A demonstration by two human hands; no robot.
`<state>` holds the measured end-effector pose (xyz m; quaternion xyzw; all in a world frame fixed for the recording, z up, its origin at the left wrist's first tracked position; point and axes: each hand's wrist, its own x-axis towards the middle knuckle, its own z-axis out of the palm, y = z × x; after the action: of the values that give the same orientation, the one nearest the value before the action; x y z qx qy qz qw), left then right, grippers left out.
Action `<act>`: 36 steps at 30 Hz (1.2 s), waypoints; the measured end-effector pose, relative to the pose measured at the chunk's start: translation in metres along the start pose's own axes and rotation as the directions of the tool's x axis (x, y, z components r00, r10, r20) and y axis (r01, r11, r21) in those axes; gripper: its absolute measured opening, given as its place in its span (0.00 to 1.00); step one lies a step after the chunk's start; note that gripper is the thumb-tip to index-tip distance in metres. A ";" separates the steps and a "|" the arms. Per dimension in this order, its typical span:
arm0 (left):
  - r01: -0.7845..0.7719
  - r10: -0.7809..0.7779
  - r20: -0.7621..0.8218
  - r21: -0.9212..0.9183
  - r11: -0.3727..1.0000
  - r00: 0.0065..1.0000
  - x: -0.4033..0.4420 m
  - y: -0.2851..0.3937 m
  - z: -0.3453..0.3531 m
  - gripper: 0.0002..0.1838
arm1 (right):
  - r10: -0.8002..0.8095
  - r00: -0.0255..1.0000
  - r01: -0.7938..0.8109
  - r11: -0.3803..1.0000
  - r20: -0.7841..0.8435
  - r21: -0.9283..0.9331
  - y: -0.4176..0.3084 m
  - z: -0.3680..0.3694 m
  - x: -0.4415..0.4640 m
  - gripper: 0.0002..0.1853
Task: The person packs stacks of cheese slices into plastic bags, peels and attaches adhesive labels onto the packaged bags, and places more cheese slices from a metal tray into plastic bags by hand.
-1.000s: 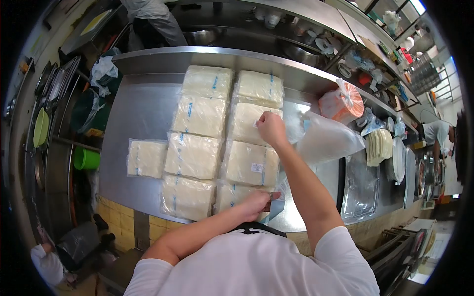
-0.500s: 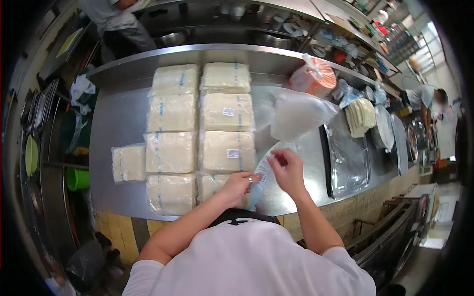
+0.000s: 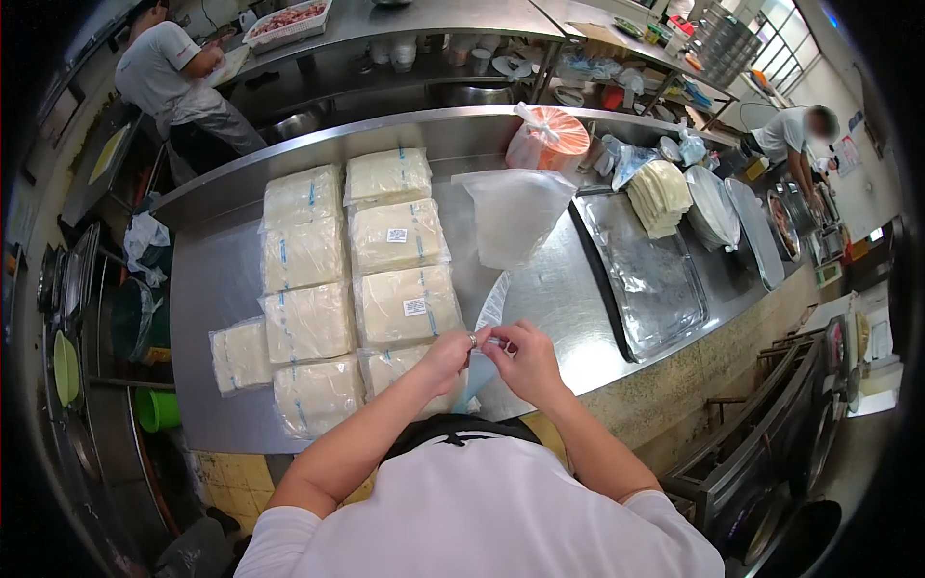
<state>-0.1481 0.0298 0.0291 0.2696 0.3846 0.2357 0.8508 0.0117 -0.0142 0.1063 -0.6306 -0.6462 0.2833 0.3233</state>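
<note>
My left hand point(image 3: 451, 356) is closed, pinching a long strip of labels point(image 3: 492, 301) with pale bluish backing. My right hand point(image 3: 525, 360) meets it there, thumb and fingers pinched together at the strip's edge; the exact spot between the fingertips is hidden. To the left lie two columns of plastic-wrapped packs of pale, flat square sheets point(image 3: 306, 323). Two packs in the nearer column carry a white label point(image 3: 414, 307). The closest pack point(image 3: 393, 367) lies partly under my left forearm. A smaller wrapped pack point(image 3: 241, 356) sits at the far left.
On the steel table point(image 3: 207, 279) lie clear plastic bags point(image 3: 515, 217), a dark-edged tray point(image 3: 641, 279) and a stack of pale sheets point(image 3: 659, 197). An orange-and-white bagged bundle point(image 3: 547, 138) stands by the raised back edge. Two other people work beyond the table.
My right hand has come left and down to meet my left hand at the strip. My view has shifted, so the table appears turned and farther left.
</note>
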 end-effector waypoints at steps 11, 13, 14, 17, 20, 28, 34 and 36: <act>0.041 -0.046 0.018 0.240 0.970 0.999 -0.044 -0.011 0.021 0.23 | -0.170 0.983 0.160 0.978 -0.069 -0.131 -0.015 -0.020 -0.047 0.08; 0.096 -0.097 -0.009 0.240 0.966 0.995 -0.056 -0.005 0.030 0.22 | -0.168 0.985 0.160 0.978 -0.047 -0.134 -0.010 -0.019 -0.055 0.08; 0.103 -0.097 -0.045 0.144 0.984 0.994 -0.050 -0.013 0.029 0.21 | -0.166 0.985 0.159 0.980 -0.044 -0.123 -0.006 -0.018 -0.056 0.08; 0.109 -0.111 -0.100 -0.021 0.994 0.989 -0.039 -0.031 0.025 0.20 | -0.128 0.991 0.124 0.987 -0.030 -0.100 -0.005 -0.015 -0.059 0.09; 0.100 -0.099 -0.026 0.037 0.994 0.995 -0.047 -0.021 0.025 0.19 | -0.067 0.997 0.064 0.992 -0.029 -0.106 -0.017 -0.016 -0.056 0.10; 0.064 -0.080 -0.223 -0.077 0.995 0.971 -0.046 -0.023 0.029 0.18 | -0.157 0.987 0.152 0.980 -0.027 -0.132 -0.004 -0.010 -0.058 0.11; 0.013 -0.022 -0.288 -0.031 0.999 0.957 -0.048 -0.018 0.030 0.16 | -0.276 0.960 0.268 0.951 -0.035 -0.154 -0.016 -0.012 -0.055 0.12; 0.017 -0.015 -0.256 0.007 1.000 0.967 -0.044 -0.023 0.022 0.16 | -0.281 0.959 0.273 0.950 -0.029 -0.149 -0.013 -0.009 -0.055 0.12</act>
<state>-0.1524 -0.0208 0.0502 0.2377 0.4944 0.2597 0.7947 0.0095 -0.0705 0.1187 -0.5623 -0.7387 0.1718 0.3297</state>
